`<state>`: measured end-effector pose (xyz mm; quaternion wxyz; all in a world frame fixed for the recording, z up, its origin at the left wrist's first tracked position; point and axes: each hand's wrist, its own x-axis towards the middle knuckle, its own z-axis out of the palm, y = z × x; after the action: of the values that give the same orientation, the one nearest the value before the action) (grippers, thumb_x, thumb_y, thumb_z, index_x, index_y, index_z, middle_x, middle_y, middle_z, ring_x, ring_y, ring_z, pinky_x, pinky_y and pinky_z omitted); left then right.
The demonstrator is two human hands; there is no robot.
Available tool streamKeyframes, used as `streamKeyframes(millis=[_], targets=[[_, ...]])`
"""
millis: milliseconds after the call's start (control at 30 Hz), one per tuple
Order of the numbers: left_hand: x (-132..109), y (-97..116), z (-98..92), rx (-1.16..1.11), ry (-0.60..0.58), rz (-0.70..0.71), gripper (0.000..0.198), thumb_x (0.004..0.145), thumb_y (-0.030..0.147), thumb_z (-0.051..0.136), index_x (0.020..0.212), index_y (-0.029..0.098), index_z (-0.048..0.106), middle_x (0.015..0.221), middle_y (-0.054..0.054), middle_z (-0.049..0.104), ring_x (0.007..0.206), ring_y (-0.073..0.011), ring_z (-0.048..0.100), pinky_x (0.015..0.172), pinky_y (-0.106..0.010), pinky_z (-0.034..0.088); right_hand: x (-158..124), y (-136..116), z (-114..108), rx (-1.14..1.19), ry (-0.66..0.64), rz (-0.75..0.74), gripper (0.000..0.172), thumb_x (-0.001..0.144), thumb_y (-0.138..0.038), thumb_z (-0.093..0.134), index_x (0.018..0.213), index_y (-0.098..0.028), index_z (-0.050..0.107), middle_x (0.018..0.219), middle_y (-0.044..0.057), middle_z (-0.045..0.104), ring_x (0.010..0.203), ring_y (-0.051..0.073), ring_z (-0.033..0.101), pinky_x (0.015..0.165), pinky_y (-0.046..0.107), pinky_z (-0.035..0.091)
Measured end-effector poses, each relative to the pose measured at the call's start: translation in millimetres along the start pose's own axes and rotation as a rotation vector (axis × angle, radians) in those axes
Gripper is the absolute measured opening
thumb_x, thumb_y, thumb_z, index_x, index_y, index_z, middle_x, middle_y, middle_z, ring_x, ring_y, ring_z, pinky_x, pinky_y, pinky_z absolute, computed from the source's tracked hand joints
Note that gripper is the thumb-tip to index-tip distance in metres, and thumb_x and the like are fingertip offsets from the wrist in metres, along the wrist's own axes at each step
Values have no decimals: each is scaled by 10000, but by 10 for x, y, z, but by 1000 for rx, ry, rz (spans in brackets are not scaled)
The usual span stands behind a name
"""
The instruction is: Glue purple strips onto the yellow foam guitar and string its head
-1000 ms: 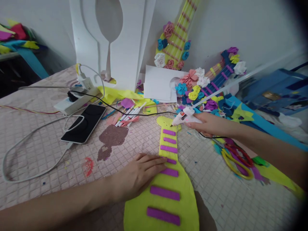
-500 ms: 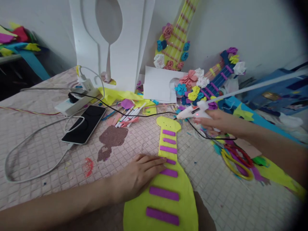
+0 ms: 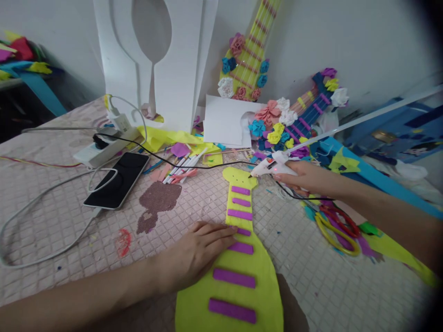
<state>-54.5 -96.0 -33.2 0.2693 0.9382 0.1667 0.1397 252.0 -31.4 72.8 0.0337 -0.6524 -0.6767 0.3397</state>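
Observation:
A yellow guitar-shaped craft piece (image 3: 242, 263) lies on the table, its head pointing away from me. Purple strips (image 3: 234, 277) cross its neck and body, and small dark dots mark the head. My left hand (image 3: 204, 244) rests flat on the left side of the neck, fingers stretched out over a purple strip. In my right hand (image 3: 297, 177) is a white hot glue gun (image 3: 268, 167) with a lit red light and a long glue stick (image 3: 363, 117) out of its back. The gun's dark nozzle is at the right edge of the yellow head; whether it touches I cannot tell.
A phone (image 3: 119, 180) with a cable and a power strip (image 3: 104, 147) sit at left. White markers (image 3: 185, 167) lie beyond the guitar. Scissors (image 3: 337, 230) lie at right. Decorated guitars (image 3: 249, 60) and white foam boards (image 3: 180, 69) stand against the wall.
My right hand has brought the glue gun left and slightly down, its nozzle moving from beside the yellow head onto its right edge. My left hand stays on the neck.

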Motion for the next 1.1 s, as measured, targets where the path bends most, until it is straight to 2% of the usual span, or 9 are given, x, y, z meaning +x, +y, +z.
streamKeyframes(millis=[100,300,600,900,1100], targets=[[-3,-3,4,-1,-1,8,487,938,141,381,1415,229,333,1461,-61,428,1324,-198,405,1060,-397,359,6,-20,3,18,-23,61,337,894,-472,460,1056,-178,488,438,-64,407,386,113,416,404,219,296],[-5,-2,8,-7,4,2,484,947,150,373,1420,237,325,1463,-54,425,1328,-194,399,1071,-396,346,34,-8,9,-46,-26,41,337,896,-493,441,1015,-180,477,456,-61,417,390,126,449,417,231,307],[0,-4,-4,-8,11,12,502,935,133,387,1422,239,324,1459,-54,432,1320,-198,409,1065,-393,346,87,1,-5,-93,-47,40,358,884,-537,440,783,-194,456,440,-29,450,390,130,468,425,244,333],[-2,-5,0,-31,18,6,507,940,139,375,1429,257,312,1452,-48,441,1318,-190,411,1057,-376,350,123,-104,-69,-67,-114,61,332,887,-496,455,723,-213,400,463,-51,385,385,90,378,413,237,284],[9,-6,-15,-26,2,8,501,940,136,368,1426,244,315,1445,-65,448,1316,-205,416,1052,-393,354,205,-124,-99,-87,-152,21,335,891,-463,462,679,-217,378,435,-61,370,358,80,372,393,227,290]])
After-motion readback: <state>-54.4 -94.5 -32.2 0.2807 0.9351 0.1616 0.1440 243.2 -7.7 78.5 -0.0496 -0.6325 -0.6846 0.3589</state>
